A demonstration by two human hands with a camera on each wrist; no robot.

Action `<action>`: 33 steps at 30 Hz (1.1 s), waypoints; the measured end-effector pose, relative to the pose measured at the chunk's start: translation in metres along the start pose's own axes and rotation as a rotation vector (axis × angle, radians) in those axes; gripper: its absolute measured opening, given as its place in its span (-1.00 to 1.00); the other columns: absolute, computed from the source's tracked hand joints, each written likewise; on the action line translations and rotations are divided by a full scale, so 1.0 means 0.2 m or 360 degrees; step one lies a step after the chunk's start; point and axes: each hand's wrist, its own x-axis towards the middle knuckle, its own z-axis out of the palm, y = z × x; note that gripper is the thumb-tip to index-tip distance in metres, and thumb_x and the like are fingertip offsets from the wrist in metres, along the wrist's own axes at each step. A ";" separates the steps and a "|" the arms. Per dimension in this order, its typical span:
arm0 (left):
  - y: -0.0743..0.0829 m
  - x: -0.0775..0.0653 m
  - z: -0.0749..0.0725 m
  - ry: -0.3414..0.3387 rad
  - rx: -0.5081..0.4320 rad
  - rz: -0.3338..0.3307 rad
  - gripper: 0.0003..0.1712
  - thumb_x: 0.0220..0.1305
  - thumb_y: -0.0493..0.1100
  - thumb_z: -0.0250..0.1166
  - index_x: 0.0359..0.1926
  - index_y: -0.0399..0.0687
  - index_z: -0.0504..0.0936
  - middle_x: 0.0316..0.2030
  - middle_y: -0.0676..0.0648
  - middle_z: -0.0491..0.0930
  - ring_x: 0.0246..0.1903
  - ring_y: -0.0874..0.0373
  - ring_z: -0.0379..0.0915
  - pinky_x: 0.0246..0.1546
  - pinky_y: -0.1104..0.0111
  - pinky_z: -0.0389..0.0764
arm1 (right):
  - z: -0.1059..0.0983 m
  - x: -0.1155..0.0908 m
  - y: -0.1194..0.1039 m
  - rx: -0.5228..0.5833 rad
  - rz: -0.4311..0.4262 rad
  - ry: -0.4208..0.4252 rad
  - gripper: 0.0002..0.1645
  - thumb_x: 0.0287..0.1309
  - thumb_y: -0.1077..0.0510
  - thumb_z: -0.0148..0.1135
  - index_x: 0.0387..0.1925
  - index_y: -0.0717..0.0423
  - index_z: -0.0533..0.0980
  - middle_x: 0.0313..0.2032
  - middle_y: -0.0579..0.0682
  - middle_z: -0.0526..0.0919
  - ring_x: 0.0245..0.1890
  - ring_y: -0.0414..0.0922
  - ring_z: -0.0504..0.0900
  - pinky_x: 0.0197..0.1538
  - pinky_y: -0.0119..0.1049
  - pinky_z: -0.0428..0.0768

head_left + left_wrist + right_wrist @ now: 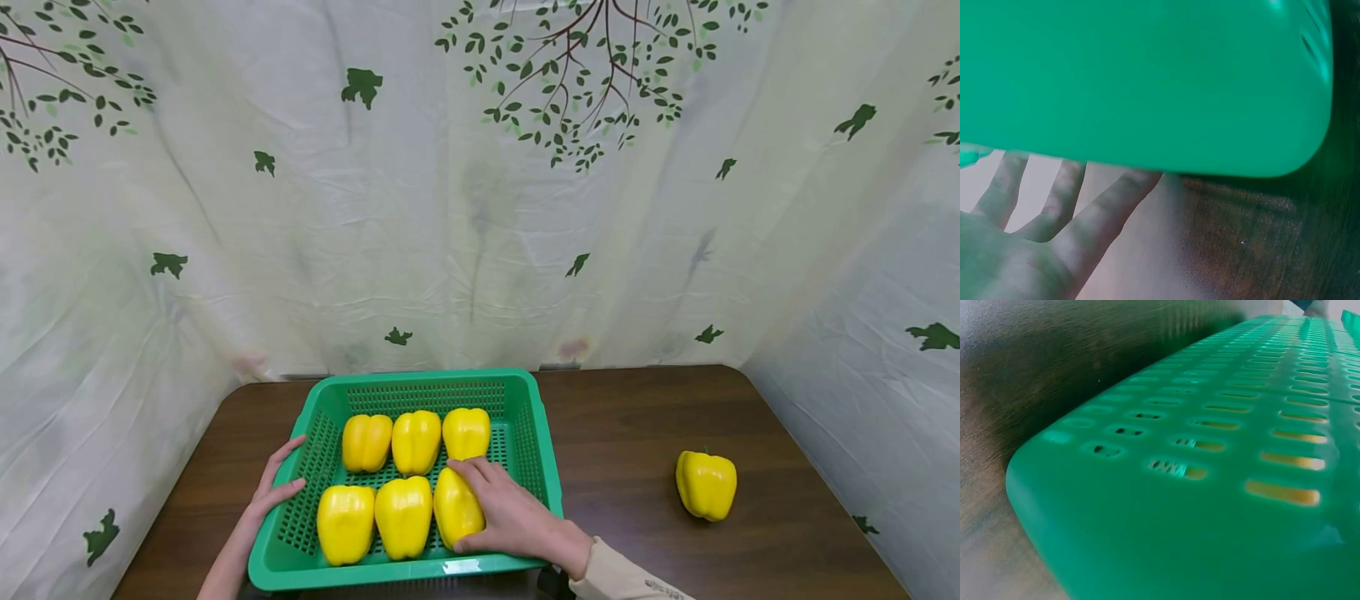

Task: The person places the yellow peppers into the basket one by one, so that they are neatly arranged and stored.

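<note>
A green plastic basket [551, 467] with slotted walls stands on the table and contains several yellow bell peppers, set in two rows. My right hand [517, 517] reaches over the near right side and grips the front row's right-hand bell pepper [456, 508], thumb at its near end. At the basket's left rim is my left hand [273, 483], thumb and a finger lying across the edge. In the left wrist view its fingers [1104, 212] look straight, their tips hidden behind the green wall. The right wrist view shows only the slotted outer wall [1147, 531], with yellow behind the slots.
Another yellow bell pepper [707, 486] lies on the brown table [622, 433], well to the right of the basket. A pale curtain [480, 208] with a leaf print hangs behind the table and along both sides.
</note>
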 end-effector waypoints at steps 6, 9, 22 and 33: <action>0.00 0.01 0.00 -0.0008 0.0034 0.0047 -0.20 0.22 -0.62 -0.20 0.36 0.13 0.29 0.18 0.22 0.35 0.06 0.37 0.37 -0.05 0.55 0.43 | 0.00 0.01 0.00 0.0005 0.0016 -0.0030 0.07 -0.03 -0.21 0.43 0.41 -0.01 0.12 0.18 -0.02 0.34 0.05 -0.12 0.37 -0.02 -0.32 0.49; 0.00 0.01 0.00 -0.0013 0.0026 0.0053 -0.20 0.22 -0.62 -0.20 0.36 0.14 0.30 0.18 0.23 0.35 0.06 0.38 0.37 -0.05 0.56 0.42 | 0.00 0.02 0.00 0.0009 0.0026 -0.0056 0.07 -0.03 -0.22 0.42 0.41 0.02 0.13 0.18 -0.01 0.34 0.05 -0.12 0.37 -0.01 -0.30 0.49; -0.01 0.01 0.00 -0.0035 -0.0015 0.0067 -0.18 0.21 -0.63 -0.21 0.37 0.13 0.29 0.20 0.21 0.34 0.07 0.37 0.36 -0.04 0.55 0.42 | 0.00 0.02 0.01 0.0011 0.0011 -0.0092 -0.06 0.06 -0.15 0.39 0.37 0.11 0.21 0.19 0.01 0.33 0.07 -0.13 0.37 0.06 -0.28 0.45; 0.00 0.00 0.00 -0.0026 -0.0007 0.0047 -0.20 0.22 -0.62 -0.21 0.37 0.13 0.29 0.19 0.21 0.35 0.07 0.36 0.37 -0.04 0.54 0.43 | -0.06 0.00 0.01 0.0136 0.0091 -0.0045 -0.16 0.15 -0.13 0.31 0.36 0.07 0.22 0.23 -0.01 0.32 0.13 -0.11 0.38 0.11 -0.24 0.44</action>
